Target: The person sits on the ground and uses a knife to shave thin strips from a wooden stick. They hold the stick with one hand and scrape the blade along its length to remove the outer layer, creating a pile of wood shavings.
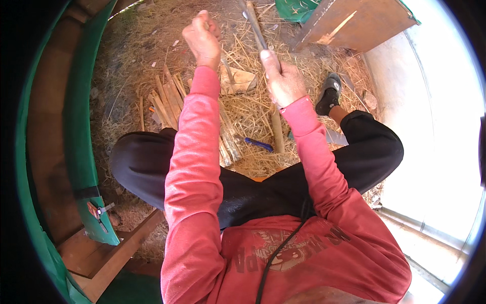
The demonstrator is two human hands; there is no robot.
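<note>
My left hand (203, 38) is closed in a fist above the straw at the top of the view; what it holds, if anything, I cannot make out. In my right hand (286, 83) is a long, narrow, dark tool (257, 31), thumb laid along it, its far end near the upper edge. Between and below my hands lies a pale wooden block (239, 81), with a thin stick (229, 70) slanting over it. Split wooden strips (167, 101) lie left of my left wrist. A blue-handled tool (258, 144) rests beside a round wooden piece (277, 133).
My bent legs (377, 144) frame the straw-covered ground (253, 111). More strips (229, 147) lie between them. A brown board (354, 23) stands at the upper right, next to green material (296, 9). A white wall (430, 101) is on the right, a green-edged wooden structure (81, 111) on the left.
</note>
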